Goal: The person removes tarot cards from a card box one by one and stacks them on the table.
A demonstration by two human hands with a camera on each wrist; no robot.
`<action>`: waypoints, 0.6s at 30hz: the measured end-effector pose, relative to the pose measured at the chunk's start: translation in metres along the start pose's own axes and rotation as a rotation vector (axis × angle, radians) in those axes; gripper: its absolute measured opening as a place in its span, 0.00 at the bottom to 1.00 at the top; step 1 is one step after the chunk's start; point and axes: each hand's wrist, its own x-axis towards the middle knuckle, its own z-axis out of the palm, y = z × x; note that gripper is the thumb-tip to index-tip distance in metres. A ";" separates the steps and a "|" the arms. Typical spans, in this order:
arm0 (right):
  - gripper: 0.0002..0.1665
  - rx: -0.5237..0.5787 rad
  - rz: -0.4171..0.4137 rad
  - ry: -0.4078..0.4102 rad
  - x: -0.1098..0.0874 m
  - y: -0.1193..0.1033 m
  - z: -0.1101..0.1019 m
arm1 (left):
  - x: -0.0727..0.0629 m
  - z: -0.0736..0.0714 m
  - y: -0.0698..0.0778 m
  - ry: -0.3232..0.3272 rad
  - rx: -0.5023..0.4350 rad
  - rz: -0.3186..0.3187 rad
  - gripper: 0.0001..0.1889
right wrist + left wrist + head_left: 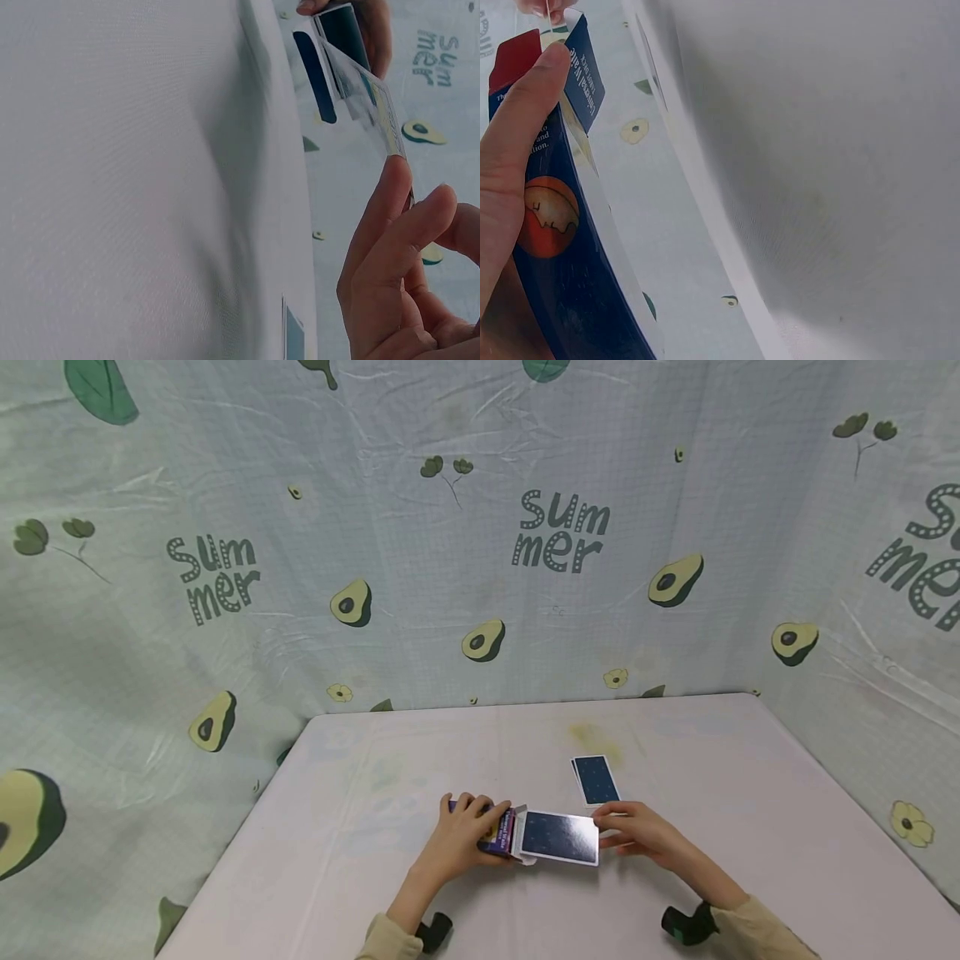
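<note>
Okay, left hand (468, 835) grips the card box (501, 832), thumb along one broad side, fingers curled round the other. Box sits near-center, held over the pale bench (375, 835), its open end to the right with the flaps (586, 79) sticking out; flap lettering partly reads "Universal". Orange round emblem (547, 217) on the dark blue side.

Right hand (641, 833): grip pinches the right edge of a dark-backed card (560, 837), which sticks out of the open end, left end at the box mouth. Can't tell whether it's one card or several.

Loose cards (597, 779), same dark backs, lie flat on the bench, just far of the right hand; at least two, slightly offset. Black wrist devices (688, 925) and beige sleeves (393, 939) on both arms. Pale cloth (420, 543) with avocados and "summer" lettering hangs behind, far side, left and right.
</note>
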 end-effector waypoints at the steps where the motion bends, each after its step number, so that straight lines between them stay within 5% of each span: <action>1: 0.23 -0.001 0.002 0.003 -0.001 0.000 -0.001 | 0.000 0.000 0.000 0.002 -0.003 0.000 0.40; 18: 0.30 0.021 0.068 0.110 -0.014 0.000 -0.020 | -0.007 -0.006 -0.003 -0.022 -0.044 -0.017 0.39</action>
